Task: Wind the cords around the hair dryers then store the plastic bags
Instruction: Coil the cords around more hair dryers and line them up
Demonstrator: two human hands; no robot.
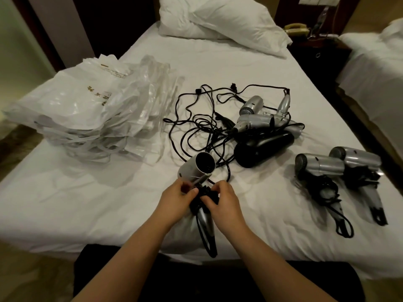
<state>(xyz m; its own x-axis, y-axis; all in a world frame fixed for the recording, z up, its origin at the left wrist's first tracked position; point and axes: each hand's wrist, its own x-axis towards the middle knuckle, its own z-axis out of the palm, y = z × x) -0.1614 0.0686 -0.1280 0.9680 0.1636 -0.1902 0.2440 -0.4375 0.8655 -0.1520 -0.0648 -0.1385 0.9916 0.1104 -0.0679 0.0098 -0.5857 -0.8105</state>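
A silver hair dryer [197, 167] is held upright at the bed's near edge, nozzle pointing away from me. My left hand [177, 198] grips its handle where black cord [204, 194] is bunched. My right hand [222, 200] pinches that cord beside the left. The dryer's folded handle [206, 223] hangs down below my hands. Two silver dryers [322, 168] [357, 160] with cords wound on them lie at the right. A pile of silver dryers [259, 118] and a black dryer [263, 147] lies mid-bed amid tangled cords [196, 125]. Clear plastic bags [91, 107] are heaped at the left.
The white bed sheet [87, 192] carries everything. White pillows [220, 22] lie at the head of the bed. A nightstand with a telephone [296, 29] stands at the back right, beside a second bed [375, 62]. My dark lap is at the bottom edge.
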